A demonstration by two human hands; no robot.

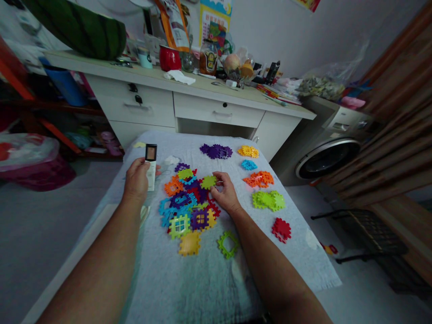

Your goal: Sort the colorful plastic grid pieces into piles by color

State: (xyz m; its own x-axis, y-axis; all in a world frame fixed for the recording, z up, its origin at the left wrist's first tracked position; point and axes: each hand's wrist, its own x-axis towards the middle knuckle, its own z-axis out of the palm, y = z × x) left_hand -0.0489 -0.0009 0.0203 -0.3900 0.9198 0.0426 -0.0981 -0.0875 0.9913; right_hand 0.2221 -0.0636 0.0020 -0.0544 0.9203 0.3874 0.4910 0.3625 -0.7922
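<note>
My left hand (137, 179) is closed around a slim white remote control (151, 173) with a dark-framed screen at its top, held upright over the table's left side. My right hand (227, 192) pinches a lime-green notched building tile (208, 182) between thumb and fingers, at the right edge of a mixed heap. In that heap lie purple, blue, orange, red and yellow tiles, among them a purple window tile (200, 219) and a light green window tile (180, 226). A yellow tile (189, 244) is at the heap's near side. One green open-frame tile (228, 245) lies apart.
Single-colour piles stand along the far and right sides: purple (216, 151), yellow (248, 151), blue (249, 165), orange (259, 179), green (268, 200) and red (281, 230). Behind is a white drawer desk (141, 105) with a watermelon (81, 31); a washing machine (324, 144) stands right.
</note>
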